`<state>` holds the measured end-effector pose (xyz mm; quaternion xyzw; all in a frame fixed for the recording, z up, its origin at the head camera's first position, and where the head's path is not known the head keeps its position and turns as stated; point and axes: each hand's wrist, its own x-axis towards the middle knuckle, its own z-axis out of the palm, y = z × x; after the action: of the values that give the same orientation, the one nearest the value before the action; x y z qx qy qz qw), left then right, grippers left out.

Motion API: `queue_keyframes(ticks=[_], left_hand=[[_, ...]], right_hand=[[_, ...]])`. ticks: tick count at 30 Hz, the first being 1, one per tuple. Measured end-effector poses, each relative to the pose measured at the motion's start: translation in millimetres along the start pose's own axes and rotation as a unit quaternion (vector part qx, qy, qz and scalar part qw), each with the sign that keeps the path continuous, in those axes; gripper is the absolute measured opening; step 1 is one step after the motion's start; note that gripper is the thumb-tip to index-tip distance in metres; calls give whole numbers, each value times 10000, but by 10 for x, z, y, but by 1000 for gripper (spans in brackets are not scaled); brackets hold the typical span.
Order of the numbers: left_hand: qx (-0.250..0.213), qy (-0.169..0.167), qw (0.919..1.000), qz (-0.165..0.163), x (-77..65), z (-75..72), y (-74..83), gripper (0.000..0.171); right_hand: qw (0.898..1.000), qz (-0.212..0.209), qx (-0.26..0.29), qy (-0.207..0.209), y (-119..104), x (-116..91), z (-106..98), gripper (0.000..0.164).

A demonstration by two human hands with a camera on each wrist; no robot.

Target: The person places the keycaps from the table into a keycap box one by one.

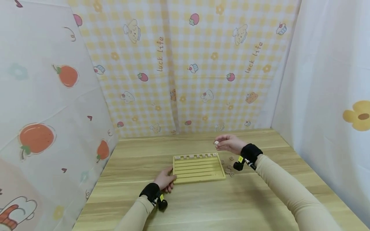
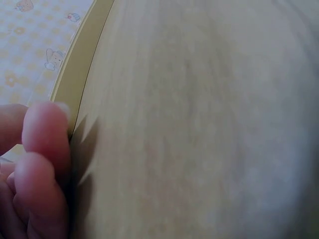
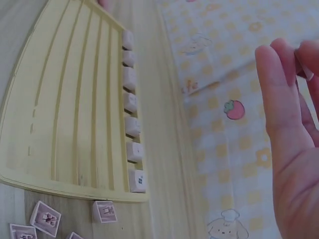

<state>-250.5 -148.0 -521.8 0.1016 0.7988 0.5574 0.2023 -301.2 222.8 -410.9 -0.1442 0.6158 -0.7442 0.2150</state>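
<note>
A yellow ridged tray (image 1: 199, 169) lies on the table, with several pale keycaps (image 3: 130, 102) lined up along its far edge. My left hand (image 1: 164, 180) grips the tray's near left corner, thumb over the rim; its curled fingertips (image 2: 46, 130) show beside the tray wall in the left wrist view. Raised beyond the tray's far right corner, my right hand (image 1: 232, 144) pinches one small light keycap (image 1: 216, 142) between thumb and fingers. In the right wrist view that keycap (image 3: 302, 69) is mostly hidden by the fingers.
Loose keycaps (image 1: 227, 171) are scattered to the right of the tray; some lie with their stems up, like this one (image 3: 46, 218). A wood-grain table (image 1: 138, 154) carries everything. Printed cloth (image 1: 185, 106) hangs behind, with more cloth at both sides.
</note>
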Motion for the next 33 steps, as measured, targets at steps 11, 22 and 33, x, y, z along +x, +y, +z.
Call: queue_keyframes(ticks=[11,22,33], left_hand=[[88,129,9999,-17,-7,-8,11,66],[-65,107,9999,0,28,45,-21,65],[37,146,9998,-102,44,7,-3,66]], right_hand=[[9885,212,-1265,800,425,550,737,24],[8243,-1434,-5414,827,984,1073,1177,16],[7943,-1012,-5944,747,1030,1216,1379,10]])
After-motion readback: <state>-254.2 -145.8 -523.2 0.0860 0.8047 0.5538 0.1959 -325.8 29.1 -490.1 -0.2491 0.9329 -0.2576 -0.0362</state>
